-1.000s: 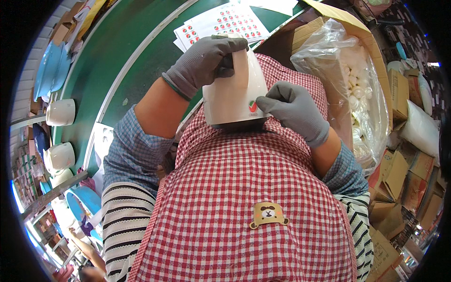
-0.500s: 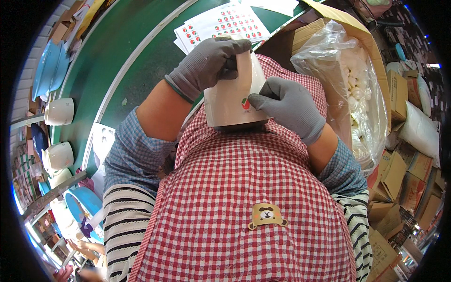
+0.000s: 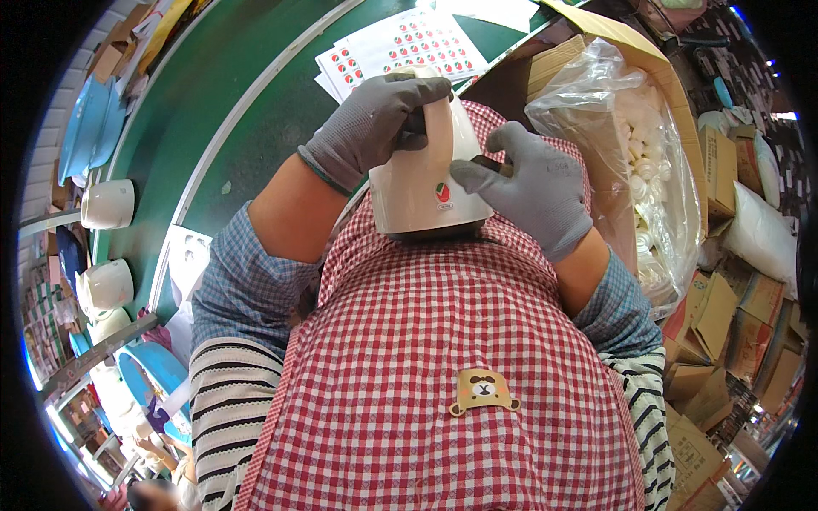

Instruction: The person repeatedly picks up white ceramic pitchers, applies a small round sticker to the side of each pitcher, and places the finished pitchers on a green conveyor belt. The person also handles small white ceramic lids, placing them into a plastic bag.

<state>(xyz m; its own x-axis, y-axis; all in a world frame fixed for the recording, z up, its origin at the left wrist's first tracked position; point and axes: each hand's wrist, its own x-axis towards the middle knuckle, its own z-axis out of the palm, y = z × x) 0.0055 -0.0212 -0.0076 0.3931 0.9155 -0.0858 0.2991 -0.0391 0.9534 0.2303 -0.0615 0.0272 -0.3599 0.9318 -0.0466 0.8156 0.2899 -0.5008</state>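
A glossy white electric kettle (image 3: 399,194) with a pale handle and a dark underside rests upright against my apron, handle towards me. My left hand (image 3: 365,128), in a grey glove, is closed round the top of that handle. Low on the kettle, below the handle, sits a small red and green sticker (image 3: 442,193). My right hand (image 3: 535,187), gloved too, has its thumb against the kettle just right of the sticker. Its index finger stands apart from the thumb, and nothing shows between them; the other fingers are partly hidden.
Sticker sheets (image 3: 409,47) lie on the green conveyor belt (image 3: 247,128) ahead. At right stands an open carton with a clear plastic bag (image 3: 588,94) of white parts. Several white kettle bodies (image 3: 108,204) are at left, and flattened cartons (image 3: 716,315) lie at far right.
The right index finger has lifted away from the thumb, opening a gap beside the sticker. The left hand keeps its hold on the handle; the kettle has barely shifted.
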